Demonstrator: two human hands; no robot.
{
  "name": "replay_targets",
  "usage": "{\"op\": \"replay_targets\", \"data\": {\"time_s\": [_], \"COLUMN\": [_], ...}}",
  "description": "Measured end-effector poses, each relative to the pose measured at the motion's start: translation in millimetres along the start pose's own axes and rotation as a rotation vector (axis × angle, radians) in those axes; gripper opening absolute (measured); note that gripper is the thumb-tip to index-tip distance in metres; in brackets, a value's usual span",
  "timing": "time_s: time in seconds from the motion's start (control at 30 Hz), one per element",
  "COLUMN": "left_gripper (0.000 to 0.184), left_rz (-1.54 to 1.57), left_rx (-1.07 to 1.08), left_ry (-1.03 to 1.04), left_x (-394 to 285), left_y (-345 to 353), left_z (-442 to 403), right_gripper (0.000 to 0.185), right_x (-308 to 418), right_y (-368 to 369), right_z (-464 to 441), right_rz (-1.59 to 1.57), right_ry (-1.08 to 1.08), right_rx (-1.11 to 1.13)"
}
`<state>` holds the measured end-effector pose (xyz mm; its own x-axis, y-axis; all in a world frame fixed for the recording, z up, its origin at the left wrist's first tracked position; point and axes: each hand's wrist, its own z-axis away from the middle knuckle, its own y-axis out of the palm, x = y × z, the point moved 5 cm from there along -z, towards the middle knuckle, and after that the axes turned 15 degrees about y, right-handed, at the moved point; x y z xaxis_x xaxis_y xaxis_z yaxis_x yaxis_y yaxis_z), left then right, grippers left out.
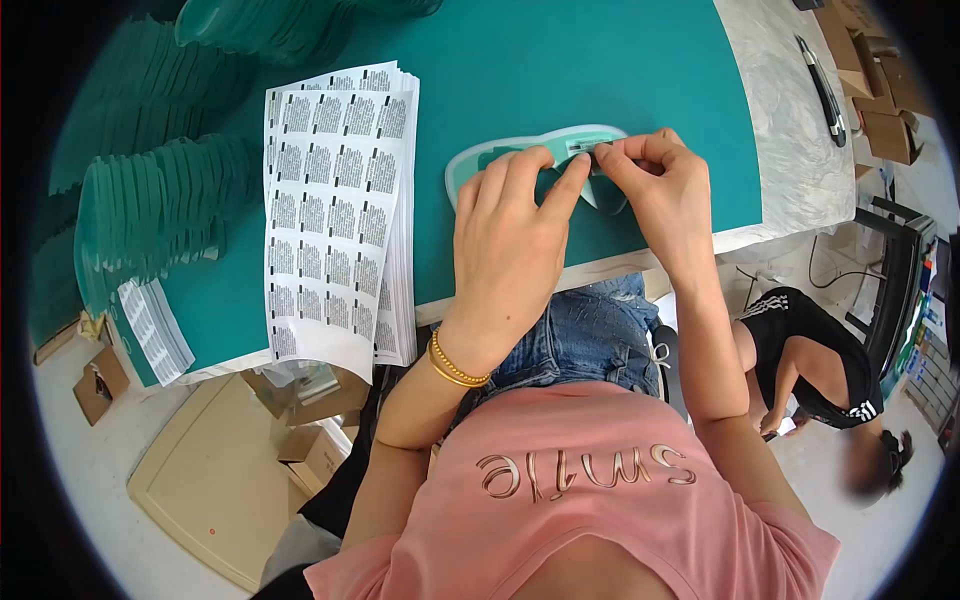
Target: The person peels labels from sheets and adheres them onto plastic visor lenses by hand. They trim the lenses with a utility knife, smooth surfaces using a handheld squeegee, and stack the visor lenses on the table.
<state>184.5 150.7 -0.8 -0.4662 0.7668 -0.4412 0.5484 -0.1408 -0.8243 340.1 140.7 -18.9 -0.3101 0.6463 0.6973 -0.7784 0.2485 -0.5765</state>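
A pale-rimmed, eye-mask-shaped green piece (463, 172) lies flat on the green table mat, partly covered by my hands. On its upper right part sits a small white printed label (580, 146). My left hand (510, 225) rests over the piece with bent fingers, its index finger and thumb close to the label. Pinched together, the thumb and index finger of my right hand (665, 185) are at the label's right end. Left of my hands are sheets of printed labels (325, 215), stacked and slightly fanned.
Rows of similar clear green pieces (150, 215) stand at the left. A smaller label stack (156, 330) lies at the near left edge. A black utility knife (822, 92) is at the far right. Another person (815, 350) sits low on the right, near cardboard boxes (890, 135).
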Motion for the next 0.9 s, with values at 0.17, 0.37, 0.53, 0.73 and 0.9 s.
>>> {"op": "replay_targets", "data": {"time_s": [0.17,0.37,0.53,0.73,0.9], "left_gripper": [0.049,0.047,0.043,0.021,0.042], "left_rz": [-0.042,0.021,0.294,0.166,0.128], "left_rx": [-0.013,-0.087,-0.406,-0.724,-0.993], "left_ry": [0.016,0.012,0.012,-0.491,-0.924], "left_x": [0.0,0.8,-13.0,-0.9,30.6], "left_y": [2.9,-3.7,-56.7,-115.4,-130.7], "left_z": [0.2,3.9,45.7,162.0,218.0], "right_gripper": [0.029,0.023,0.009,0.01,0.014], "right_x": [3.6,20.0,85.9,126.5,167.0], "right_y": [-15.7,-56.8,4.0,85.7,35.8], "right_z": [0.5,-2.1,32.0,78.6,15.3], "right_rz": [0.004,-0.003,-0.005,0.108,-0.007], "right_ry": [-0.038,-0.175,-0.498,-0.884,-0.942], "right_rx": [-0.035,-0.207,0.105,0.427,-0.028]}}
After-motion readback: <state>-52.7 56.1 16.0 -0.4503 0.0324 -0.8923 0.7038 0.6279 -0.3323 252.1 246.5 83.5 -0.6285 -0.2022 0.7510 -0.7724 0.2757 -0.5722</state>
